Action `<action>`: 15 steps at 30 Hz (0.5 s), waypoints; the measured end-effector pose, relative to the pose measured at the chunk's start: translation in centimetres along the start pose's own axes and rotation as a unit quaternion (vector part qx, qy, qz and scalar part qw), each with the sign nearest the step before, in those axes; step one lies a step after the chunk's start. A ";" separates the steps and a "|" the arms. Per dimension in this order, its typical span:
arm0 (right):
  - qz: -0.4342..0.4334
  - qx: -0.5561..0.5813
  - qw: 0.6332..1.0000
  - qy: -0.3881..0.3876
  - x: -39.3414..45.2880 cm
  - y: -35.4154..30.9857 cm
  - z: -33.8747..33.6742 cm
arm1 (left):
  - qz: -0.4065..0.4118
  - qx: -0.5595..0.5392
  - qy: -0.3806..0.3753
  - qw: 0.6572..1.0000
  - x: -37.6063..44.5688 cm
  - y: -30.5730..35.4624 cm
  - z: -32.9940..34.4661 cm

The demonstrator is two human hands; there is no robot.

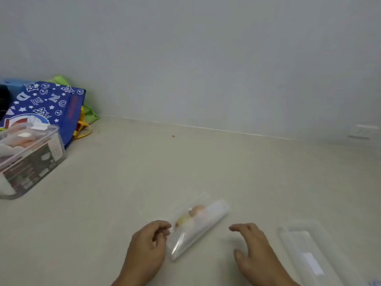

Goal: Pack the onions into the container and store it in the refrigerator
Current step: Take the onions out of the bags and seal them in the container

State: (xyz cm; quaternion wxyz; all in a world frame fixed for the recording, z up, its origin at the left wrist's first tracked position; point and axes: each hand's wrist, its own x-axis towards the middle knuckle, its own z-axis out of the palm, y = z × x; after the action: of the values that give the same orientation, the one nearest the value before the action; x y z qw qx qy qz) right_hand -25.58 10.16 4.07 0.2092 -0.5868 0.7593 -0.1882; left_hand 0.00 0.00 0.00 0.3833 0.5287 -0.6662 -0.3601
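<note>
A clear plastic bag [198,223] lies rolled on the pale counter [144,172] at the lower middle, with a small pinkish onion [196,210] inside it. My left hand [146,250] is at the bag's left edge, its thumb and fingertips pinched together against the plastic. My right hand [257,252] hovers just right of the bag, fingers spread, holding nothing. A clear container [31,157] with a printed label stands at the far left. Its clear lid [309,254] lies flat at the lower right.
A blue patterned shopping bag [49,108] with yellow handles leans against the wall at the back left, with a green bag [90,114] behind it. A white wall socket [362,131] sits low on the wall at the right.
</note>
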 end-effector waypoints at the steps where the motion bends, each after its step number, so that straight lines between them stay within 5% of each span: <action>1: -0.021 0.009 1.000 -0.001 1.2 -0.5 0.0 | 0.001 0.013 -0.006 1.000 1.2 -0.2 0.1; 6: -0.070 -0.016 0.997 -0.023 6.9 -3.5 0.5 | 0.015 0.126 -0.079 0.989 6.8 0.1 1.3; 11: -0.072 -0.051 0.993 -0.073 10.2 -4.0 2.6 | -0.088 0.310 -0.236 0.917 9.9 -1.8 3.7; 15: -0.077 -0.060 0.991 -0.087 9.9 -2.5 4.4 | -0.113 0.277 -0.219 0.929 10.2 -2.7 4.8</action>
State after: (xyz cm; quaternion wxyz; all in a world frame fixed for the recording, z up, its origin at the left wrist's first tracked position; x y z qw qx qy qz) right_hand -23.39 -0.23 0.70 0.2239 -0.6691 0.7006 -0.1064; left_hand -4.60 -10.10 -3.23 0.0228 0.5933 -0.7428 -0.3093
